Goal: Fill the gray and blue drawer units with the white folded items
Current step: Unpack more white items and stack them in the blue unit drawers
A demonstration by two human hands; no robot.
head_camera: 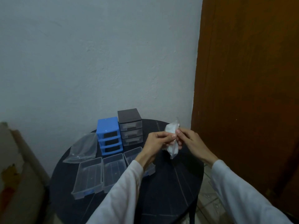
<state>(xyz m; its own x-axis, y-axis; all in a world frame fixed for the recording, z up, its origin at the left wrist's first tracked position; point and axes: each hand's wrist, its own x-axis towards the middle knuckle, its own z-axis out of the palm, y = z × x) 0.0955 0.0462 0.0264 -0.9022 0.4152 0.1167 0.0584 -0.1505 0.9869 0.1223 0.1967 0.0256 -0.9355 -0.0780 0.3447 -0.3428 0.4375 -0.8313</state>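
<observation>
- Nearest the camera are two pale sleeves, reaching forward over a round dark table (169, 183).
- The left hand (155, 143) has its fingers and thumb curled in a pinch on the edge of a clear plastic bag (172, 143). The right hand (188, 139) pinches the same bag from the other side.
- The bag is held in the air between the hands, above the right part of the table. White folded items (170, 129) show through it, packed inside.
- Both hands pinching opposite sides near one edge looks like a pull to open the bag, so the white things can come out. That is a judgement; the seal itself is too small to make out.
- The bag's long axis runs nearly upright, leaning a little: its upper end points up and away toward the wall, its lower end down toward the person.
- Three clear drawers (113, 170) lie side by side on the table, open side up, probably laid out ready to be filled. They show nothing inside.
- Behind them the blue drawer unit (109, 126) stands with three open slots facing the person, so the clear drawers likely belong there.
- Just beside it, on its right, the gray drawer unit (129, 117) has its three drawers in place.
- An empty-looking clear bag (84, 147) lies flat at the table's left edge.
</observation>
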